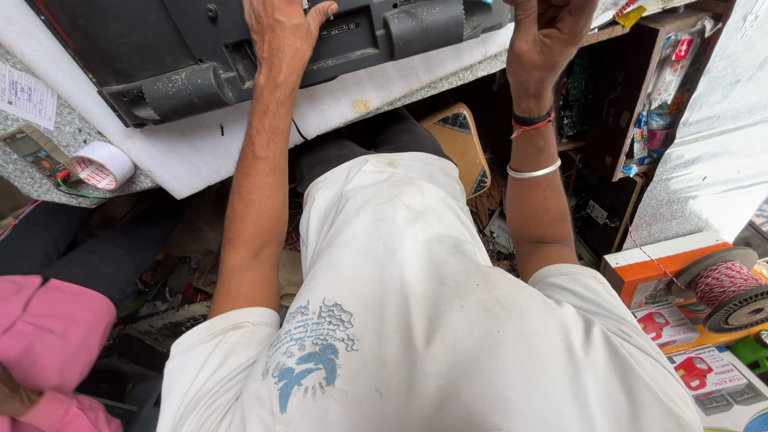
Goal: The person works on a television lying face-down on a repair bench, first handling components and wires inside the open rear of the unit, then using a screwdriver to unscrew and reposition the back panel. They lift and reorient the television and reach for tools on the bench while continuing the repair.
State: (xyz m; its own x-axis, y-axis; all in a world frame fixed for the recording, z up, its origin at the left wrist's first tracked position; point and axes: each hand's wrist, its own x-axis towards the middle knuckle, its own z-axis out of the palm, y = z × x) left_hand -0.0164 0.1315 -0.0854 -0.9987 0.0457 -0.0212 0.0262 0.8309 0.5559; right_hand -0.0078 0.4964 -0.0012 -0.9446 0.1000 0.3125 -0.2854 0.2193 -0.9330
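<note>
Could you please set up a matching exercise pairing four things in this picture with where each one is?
Things:
1. left hand
2. roll of tape
3. spool of red and white wire
4. silver bangle

Places:
A. on an orange box at the right edge
B. on the right forearm, below a dark and red wrist band
C. pressed on the back of the dark grey appliance casing
D. on the speckled counter at the left, beside a multimeter

Pairs: 1-C, 2-D, 3-A, 4-B
</note>
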